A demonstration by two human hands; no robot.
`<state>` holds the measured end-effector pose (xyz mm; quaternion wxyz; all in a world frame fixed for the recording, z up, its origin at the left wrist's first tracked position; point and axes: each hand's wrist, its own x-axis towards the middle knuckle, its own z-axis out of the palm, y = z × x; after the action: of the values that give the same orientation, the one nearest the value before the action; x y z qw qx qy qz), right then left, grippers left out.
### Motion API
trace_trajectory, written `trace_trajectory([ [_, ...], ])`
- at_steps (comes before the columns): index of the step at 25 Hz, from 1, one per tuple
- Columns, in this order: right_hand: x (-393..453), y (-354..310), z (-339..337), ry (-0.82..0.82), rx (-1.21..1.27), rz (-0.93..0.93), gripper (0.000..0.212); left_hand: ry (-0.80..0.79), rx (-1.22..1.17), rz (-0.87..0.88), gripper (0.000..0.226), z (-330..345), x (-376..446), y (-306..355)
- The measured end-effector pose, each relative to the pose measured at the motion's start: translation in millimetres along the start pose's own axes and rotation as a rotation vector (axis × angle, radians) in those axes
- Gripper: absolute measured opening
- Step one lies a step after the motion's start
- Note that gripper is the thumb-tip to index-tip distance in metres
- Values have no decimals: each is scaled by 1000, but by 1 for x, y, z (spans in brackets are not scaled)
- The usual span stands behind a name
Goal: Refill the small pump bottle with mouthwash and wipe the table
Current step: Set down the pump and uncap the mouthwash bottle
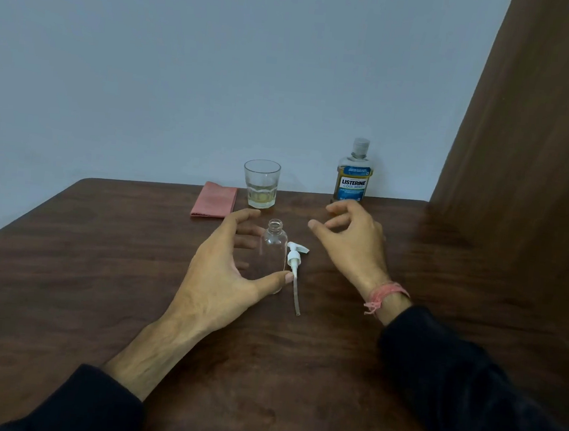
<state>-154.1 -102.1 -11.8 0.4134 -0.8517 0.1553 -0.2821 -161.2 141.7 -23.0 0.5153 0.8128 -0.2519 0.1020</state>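
Small pump bottle (273, 254), uncapped and empty, upright on the tabletop (99, 268) within the curl of the left hand (217, 278): thumb at its base, fingers (241, 216) behind it, apparently steadying it for filling. Pump head (295, 255) lies just beyond the thumb tip, presumably set aside to clear the neck. Right hand (351, 245) hovers, fingers loosely spread, gripping nothing, mouthwash bottle (353, 173) just past them; glass (261, 184) and pink cloth (214, 200) lie beyond the left fingers
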Motion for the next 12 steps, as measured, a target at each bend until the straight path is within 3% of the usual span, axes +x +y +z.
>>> trace_trajectory([
  [12,106,35,28,262,70,145,118,64,-9,72,108,5,3,-5],
])
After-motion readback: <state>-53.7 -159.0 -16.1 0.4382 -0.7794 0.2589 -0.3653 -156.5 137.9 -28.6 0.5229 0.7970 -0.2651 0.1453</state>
